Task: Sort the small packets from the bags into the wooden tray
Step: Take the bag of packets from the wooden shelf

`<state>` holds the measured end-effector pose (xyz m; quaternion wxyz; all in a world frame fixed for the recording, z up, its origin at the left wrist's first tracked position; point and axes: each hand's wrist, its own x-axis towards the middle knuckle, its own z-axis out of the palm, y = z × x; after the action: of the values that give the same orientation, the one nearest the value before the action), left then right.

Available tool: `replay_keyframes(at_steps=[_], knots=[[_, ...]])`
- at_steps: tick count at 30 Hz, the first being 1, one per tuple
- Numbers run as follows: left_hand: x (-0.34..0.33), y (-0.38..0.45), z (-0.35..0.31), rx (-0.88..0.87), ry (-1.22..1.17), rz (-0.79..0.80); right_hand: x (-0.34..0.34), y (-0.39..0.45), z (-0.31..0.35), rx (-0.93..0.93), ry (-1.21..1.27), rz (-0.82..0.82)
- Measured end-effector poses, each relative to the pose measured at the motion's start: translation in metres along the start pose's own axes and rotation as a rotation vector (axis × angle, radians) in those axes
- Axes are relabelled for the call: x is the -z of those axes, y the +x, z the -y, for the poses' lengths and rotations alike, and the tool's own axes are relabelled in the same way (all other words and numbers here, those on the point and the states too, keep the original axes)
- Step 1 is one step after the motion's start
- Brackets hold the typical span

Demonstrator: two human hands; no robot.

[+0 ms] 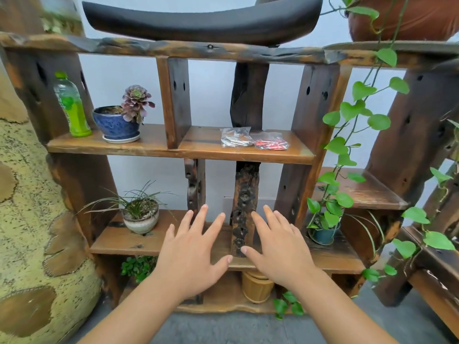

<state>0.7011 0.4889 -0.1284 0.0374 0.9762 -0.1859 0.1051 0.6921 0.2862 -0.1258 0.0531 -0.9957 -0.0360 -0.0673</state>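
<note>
Clear plastic bags lie side by side on the middle shelf [198, 142]: silver packets [234, 137], red packets [270, 143]. Below that shelf, my left hand [191, 254] and right hand [278, 249] hover spread, empty. Sorting hasn't begun; next I reach up for a bag.

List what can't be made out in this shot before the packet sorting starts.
- Wooden tray: none identifiable in the head view.
- Packets in the clear bag and the red-filled bag: too small and glare-covered to count or read.
- Green bottle label: blurred by wide-angle distortion.
- Woven container on the bottom shelf: partly hidden by the right hand.
- Left hand: palm side faces away; both hands are open with nothing in their grip.
</note>
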Motion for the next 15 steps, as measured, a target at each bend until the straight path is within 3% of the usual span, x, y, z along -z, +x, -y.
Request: replay_keyframes(at_steps=[15], knots=[[0.013,0.140,-0.029,0.066,0.039,-0.110,0.042,0.125,-0.080,0.076,-0.028,-0.101]])
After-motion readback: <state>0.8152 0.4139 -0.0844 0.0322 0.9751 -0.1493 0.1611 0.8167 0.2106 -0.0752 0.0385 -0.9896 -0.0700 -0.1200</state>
